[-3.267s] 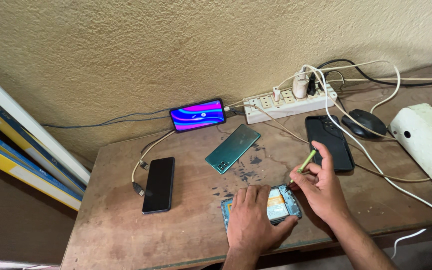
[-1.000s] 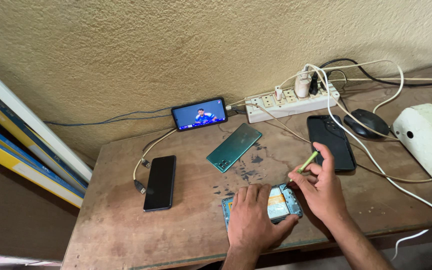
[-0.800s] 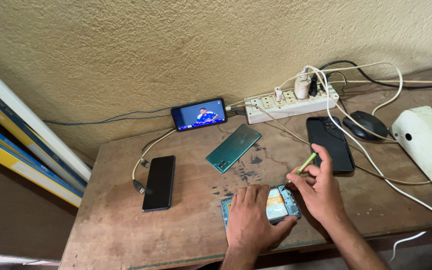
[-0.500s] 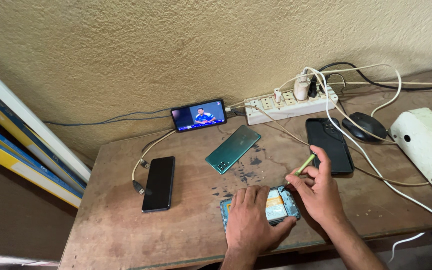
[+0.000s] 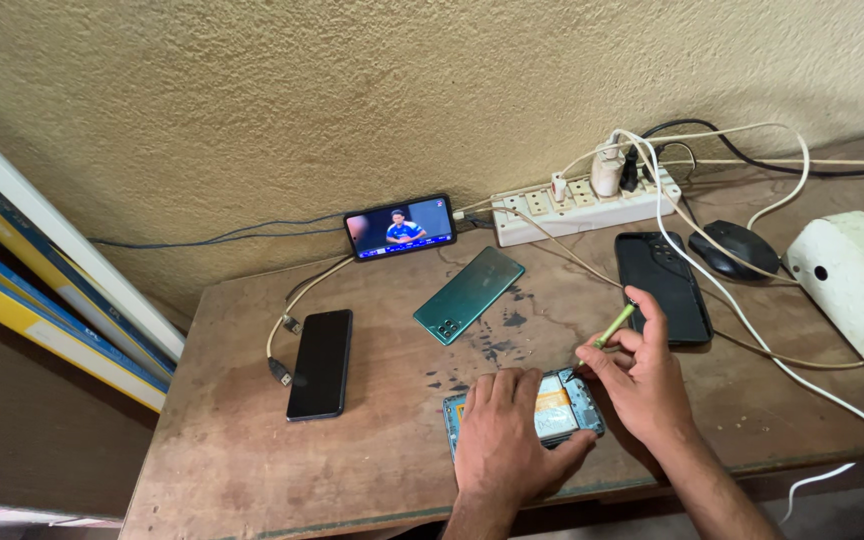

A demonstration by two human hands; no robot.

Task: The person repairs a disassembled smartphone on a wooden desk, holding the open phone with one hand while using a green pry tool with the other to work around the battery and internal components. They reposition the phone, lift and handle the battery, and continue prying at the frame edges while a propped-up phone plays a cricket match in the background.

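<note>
- My left hand (image 5: 500, 440): fingers flat, pinning opened phone (image 5: 562, 408) to counter (image 5: 372, 450).
- My right hand (image 5: 642, 375): fingers pinch green tool (image 5: 614, 325), tip at phone's upper right corner.

Phones (image 5: 468, 294) on wooden table (image 5: 382, 440)

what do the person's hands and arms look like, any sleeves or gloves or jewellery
Both hands are bare: no gloves on the left hand or the right hand. No rings, watch or bracelet show on the fingers or wrists. Both forearms are uncovered as far as the bottom edge of the picture, so no sleeve is visible. The nails look short and plain, with no markings on either hand.
</note>
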